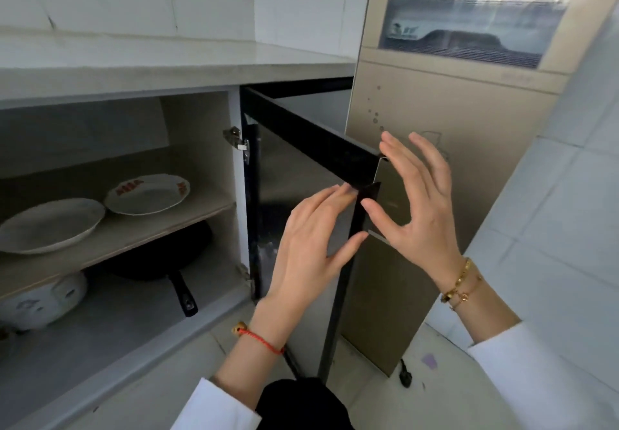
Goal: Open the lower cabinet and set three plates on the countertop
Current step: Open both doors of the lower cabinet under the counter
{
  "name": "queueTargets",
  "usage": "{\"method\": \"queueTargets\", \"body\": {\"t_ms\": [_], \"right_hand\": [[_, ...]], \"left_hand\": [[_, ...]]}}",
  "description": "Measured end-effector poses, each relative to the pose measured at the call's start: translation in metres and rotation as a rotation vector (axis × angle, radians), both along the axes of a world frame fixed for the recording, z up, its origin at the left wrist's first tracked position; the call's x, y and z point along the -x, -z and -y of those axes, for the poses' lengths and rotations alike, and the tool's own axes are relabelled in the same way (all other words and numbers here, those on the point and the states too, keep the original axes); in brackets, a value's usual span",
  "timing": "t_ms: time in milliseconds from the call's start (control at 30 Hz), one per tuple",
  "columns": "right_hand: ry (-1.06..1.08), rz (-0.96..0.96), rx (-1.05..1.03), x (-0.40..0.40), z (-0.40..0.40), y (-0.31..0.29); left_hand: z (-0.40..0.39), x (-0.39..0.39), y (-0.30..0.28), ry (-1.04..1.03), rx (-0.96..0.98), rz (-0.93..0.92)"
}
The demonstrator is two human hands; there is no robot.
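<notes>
Our left hand (pixel 311 242) is spread flat, fingers on the inner face of the open cabinet door (pixel 301 175); our right hand (pixel 418 201) is spread too, fingers splayed at the door's outer edge, holding nothing. Two plates (pixel 50 225) sit on the cabinet's upper shelf (pixel 134 235), a black pan (pixel 160 255) below. The tabletop (pixel 167 71) runs above, with a gold appliance (pixel 452 111) at right.

near plate (pixel 50 225) cut off at left edge; appliance label (pixel 402 31) blurred.
</notes>
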State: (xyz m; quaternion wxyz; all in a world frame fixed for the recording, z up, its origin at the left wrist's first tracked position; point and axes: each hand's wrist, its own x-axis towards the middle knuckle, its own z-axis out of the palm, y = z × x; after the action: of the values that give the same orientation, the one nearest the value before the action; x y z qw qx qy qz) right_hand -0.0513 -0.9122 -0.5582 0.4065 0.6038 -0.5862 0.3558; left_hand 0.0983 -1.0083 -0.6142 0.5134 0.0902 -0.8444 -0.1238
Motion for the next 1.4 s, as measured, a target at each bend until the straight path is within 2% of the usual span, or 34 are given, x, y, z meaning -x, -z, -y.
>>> {"method": "queueTargets", "body": {"t_ms": [300,600,1100,1400], "right_hand": [[0.315,-0.029,-0.114,0.062,-0.017,-0.008],[0.465,-0.062,-0.181,0.081,-0.014,-0.014],[0.470,-0.046,-0.216,0.068,-0.014,-0.013],[0.438,-0.078,-0.189,0.038,-0.020,-0.018]], "left_hand": [[0.006,0.071,0.007,0.042,0.044,0.201],[0.015,0.107,0.026,0.036,0.079,0.313],[0.019,0.090,0.018,0.047,0.116,0.445],[0.020,0.055,0.015,-0.074,0.125,0.498]]}}
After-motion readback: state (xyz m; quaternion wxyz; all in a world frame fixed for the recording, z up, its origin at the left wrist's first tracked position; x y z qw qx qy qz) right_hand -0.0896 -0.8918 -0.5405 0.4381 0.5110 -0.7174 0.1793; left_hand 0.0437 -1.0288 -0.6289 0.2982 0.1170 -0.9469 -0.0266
